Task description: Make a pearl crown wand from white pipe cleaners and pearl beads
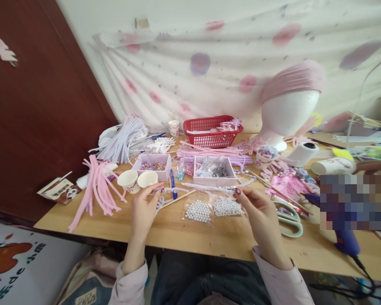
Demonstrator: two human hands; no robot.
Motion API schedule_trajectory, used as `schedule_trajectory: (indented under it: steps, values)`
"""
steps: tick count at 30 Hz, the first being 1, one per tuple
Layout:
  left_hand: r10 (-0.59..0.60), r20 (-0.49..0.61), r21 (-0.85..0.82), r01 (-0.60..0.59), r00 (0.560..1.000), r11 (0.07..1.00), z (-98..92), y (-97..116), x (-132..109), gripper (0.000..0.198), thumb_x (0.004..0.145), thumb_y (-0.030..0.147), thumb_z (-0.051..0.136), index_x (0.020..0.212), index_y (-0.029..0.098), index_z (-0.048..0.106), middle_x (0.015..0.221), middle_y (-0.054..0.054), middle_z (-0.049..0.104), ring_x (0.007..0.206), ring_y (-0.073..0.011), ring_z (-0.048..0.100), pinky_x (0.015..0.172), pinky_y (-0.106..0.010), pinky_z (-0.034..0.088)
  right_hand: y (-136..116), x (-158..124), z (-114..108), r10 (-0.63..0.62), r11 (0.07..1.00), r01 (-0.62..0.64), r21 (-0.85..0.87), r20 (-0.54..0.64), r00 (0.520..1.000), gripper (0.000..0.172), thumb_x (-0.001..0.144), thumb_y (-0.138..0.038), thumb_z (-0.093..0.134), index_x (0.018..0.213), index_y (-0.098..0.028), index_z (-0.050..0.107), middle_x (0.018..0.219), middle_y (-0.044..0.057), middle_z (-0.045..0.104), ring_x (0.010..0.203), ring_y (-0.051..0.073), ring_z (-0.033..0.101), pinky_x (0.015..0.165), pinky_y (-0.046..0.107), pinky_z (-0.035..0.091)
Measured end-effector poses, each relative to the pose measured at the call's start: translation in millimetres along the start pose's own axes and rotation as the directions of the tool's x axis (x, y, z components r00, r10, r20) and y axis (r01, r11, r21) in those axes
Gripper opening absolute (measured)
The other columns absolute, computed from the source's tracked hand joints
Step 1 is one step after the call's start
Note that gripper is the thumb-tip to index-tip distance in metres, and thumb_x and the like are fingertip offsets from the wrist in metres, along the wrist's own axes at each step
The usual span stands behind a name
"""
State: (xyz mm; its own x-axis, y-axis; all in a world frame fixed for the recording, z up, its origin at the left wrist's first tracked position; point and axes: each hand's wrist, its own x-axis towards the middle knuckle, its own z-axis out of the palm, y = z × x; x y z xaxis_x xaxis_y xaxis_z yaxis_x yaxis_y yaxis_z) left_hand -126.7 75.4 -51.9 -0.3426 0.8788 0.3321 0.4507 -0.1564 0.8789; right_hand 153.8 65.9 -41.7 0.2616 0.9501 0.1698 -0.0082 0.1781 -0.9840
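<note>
A pale fuzzy pipe cleaner runs across the table's middle, between my two hands. My left hand is closed in a pinch at the left end of the pale strand, in front of two paper cups. On the other side, my right hand pinches the strand's right end between thumb and fingertips. Below it lie two clear bags of white pearl beads. A blue pen and a thin wooden stick rest near my left fingertips. Green-handled scissors lie right of my right hand.
Behind are boxes of beads and small parts, a red basket and a white head form. Pink pipe cleaners hang toward the left edge. At right are a blue glue gun with cord and another person's hand.
</note>
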Motion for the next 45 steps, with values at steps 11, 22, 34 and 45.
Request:
schedule_trajectory:
  steps: [11, 22, 34, 45]
  values:
    - [-0.102, 0.173, -0.412, 0.166, 0.98, 0.896, 24.4, 50.4, -28.3, 0.039, 0.071, 0.028, 0.077, 0.107, 0.015, 0.071, 0.086, -0.006, 0.078, 0.079, -0.0178, 0.074, 0.077, -0.028, 0.06, -2.0, -12.2, 7.2, 0.117, 0.987, -0.124, 0.105, 0.063, 0.991, 0.026, 0.073, -0.045, 0.079, 0.072, -0.02, 0.071, 0.073, 0.002, 0.066, 0.074, 0.018, 0.055, 0.074, 0.03, 0.044]
    - [-0.1, 0.031, -0.451, 0.104, 0.994, 0.887, 28.2, 46.0, -37.2, 0.026, 0.071, 0.028, 0.08, 0.093, 0.015, 0.076, 0.09, -0.009, 0.08, 0.083, -0.0218, 0.076, 0.078, -0.031, 0.062, -4.0, -22.5, 0.4, 0.154, 0.977, -0.169, 0.128, 0.118, 0.981, 0.03, 0.068, -0.045, 0.082, 0.065, -0.018, 0.067, 0.068, 0.001, 0.063, 0.069, 0.016, 0.055, 0.069, 0.028, 0.044]
    - [-0.104, 0.006, -0.449, 0.096, 0.995, 0.888, 27.8, 53.1, -52.3, 0.017, 0.067, 0.029, 0.08, 0.077, 0.016, 0.074, 0.076, -0.005, 0.078, 0.069, -0.0189, 0.074, 0.066, -0.026, 0.06, -3.7, -32.4, 16.6, 0.135, 0.931, -0.249, 0.268, 0.38, 0.915, 0.044, 0.071, -0.044, 0.081, 0.107, -0.021, 0.07, 0.077, 0.002, 0.064, 0.063, 0.013, 0.057, 0.061, 0.027, 0.05]
    - [-0.24, 0.324, -0.575, 0.392, 0.915, 0.718, 24.3, 74.9, -63.3, 0.024, 0.056, 0.029, 0.089, 0.065, 0.015, 0.072, 0.065, -0.003, 0.075, 0.063, -0.0185, 0.073, 0.068, -0.029, 0.061, 1.9, -34.4, 18.1, 0.033, 0.99, -0.075, 0.12, 0.322, 0.946, 0.037, 0.079, -0.048, 0.073, 0.057, -0.02, 0.067, 0.063, 0.003, 0.067, 0.066, 0.018, 0.062, 0.07, 0.031, 0.05]
